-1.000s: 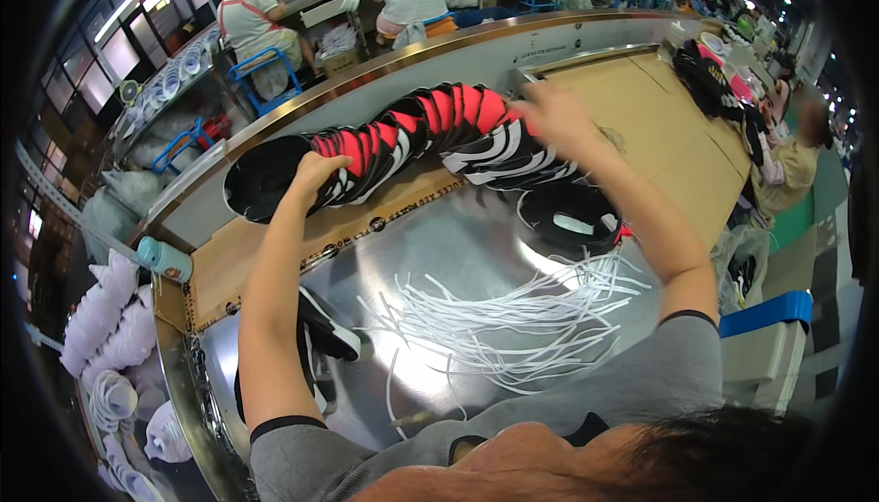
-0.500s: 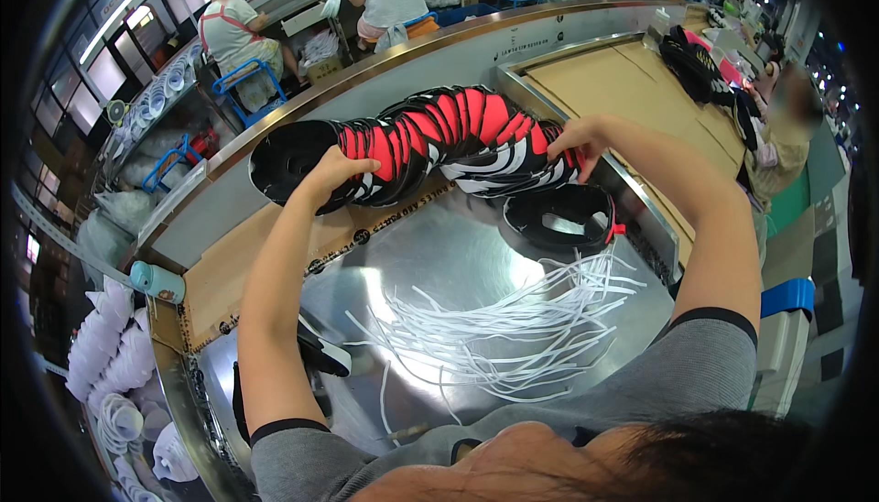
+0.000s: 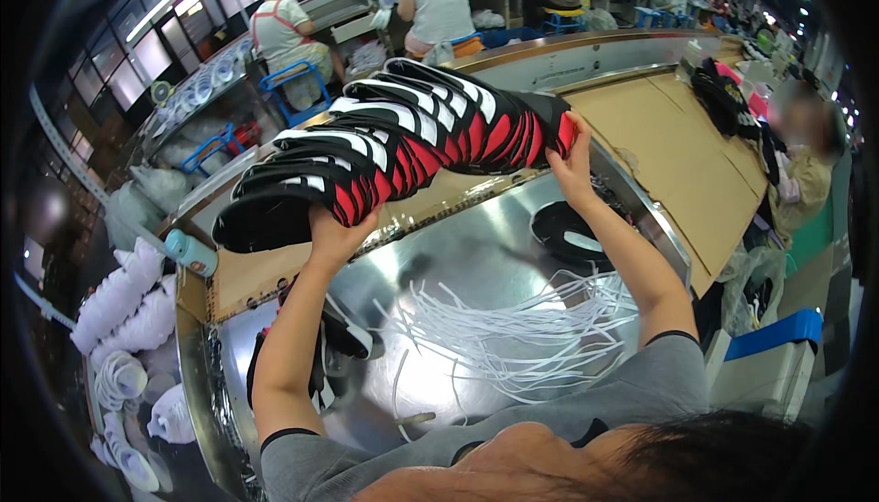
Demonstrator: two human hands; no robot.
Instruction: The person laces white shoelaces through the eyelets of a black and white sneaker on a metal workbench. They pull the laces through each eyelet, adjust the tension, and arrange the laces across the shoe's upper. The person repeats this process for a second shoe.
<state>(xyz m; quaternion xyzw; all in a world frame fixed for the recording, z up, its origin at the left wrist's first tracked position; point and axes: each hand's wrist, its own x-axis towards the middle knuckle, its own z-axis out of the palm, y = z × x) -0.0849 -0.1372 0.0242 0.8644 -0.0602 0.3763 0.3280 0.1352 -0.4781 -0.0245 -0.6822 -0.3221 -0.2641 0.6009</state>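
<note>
A long nested stack of black, red and white shoe uppers (image 3: 426, 126) is held raised above the metal work table (image 3: 481, 213). My left hand (image 3: 337, 234) grips the stack from below near its left end, beside a dark round opening; most of its fingers are hidden. At the far right end, my right hand (image 3: 574, 158) clasps the last upper, thumb on the near side. A single black upper (image 3: 566, 234) lies on the metal below my right hand. Closer to me, a loose bundle of white laces (image 3: 522, 328) spreads over the table.
Dark shoe pieces (image 3: 346, 332) lie beside my left forearm. A teal bottle (image 3: 190, 253) stands at the left rim. Cardboard (image 3: 659, 136) covers the surface to the right. White uppers (image 3: 128, 300) are piled at far left. Several people sit or stand beyond the table.
The stack has been lifted and rolled over: its white parts now face up and away, its red parts toward me. The single upper stays on the table. The view has shifted slightly.
</note>
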